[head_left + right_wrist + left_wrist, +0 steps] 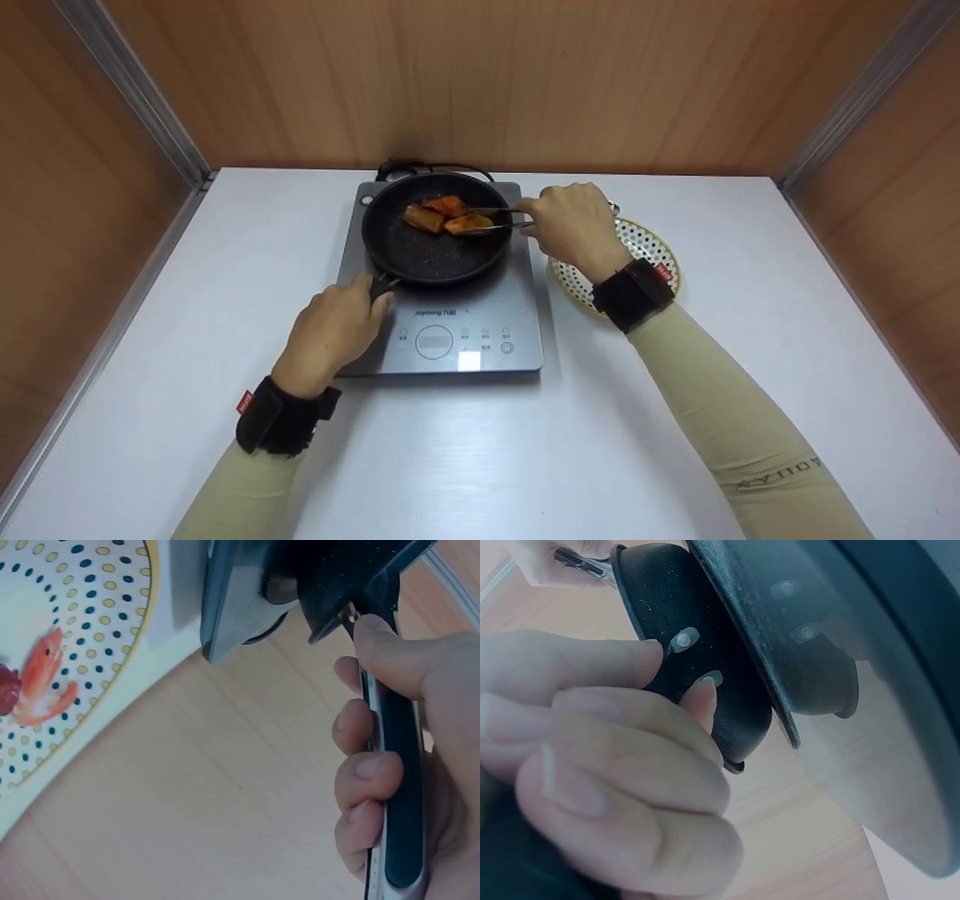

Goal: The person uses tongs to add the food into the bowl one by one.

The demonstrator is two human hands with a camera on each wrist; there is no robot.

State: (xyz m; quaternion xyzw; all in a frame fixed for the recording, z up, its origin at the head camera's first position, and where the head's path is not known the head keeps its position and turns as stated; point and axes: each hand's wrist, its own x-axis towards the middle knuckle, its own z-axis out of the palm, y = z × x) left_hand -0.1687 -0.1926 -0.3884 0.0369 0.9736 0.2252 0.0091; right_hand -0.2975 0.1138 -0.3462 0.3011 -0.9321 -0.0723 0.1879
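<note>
A black frying pan (435, 251) sits on a grey induction cooker (517, 315) and holds three orange-brown food pieces (444, 214). My left hand (335, 330) grips the pan handle (382, 286) at the pan's near left; the left wrist view shows its fingers (622, 765) curled by the black pan (682, 630). My right hand (574, 225) holds metal tongs (495, 219) whose tips close on the rightmost food piece (469, 223). In the right wrist view its fingers (367, 780) wrap the tongs' dark handle (397, 795).
A polka-dot plate (646, 244) lies right of the cooker, partly under my right wrist; the right wrist view shows a shrimp (41, 682) on this plate (90, 607). A black cord (420, 166) runs behind the cooker. Wooden walls enclose the white table (225, 240).
</note>
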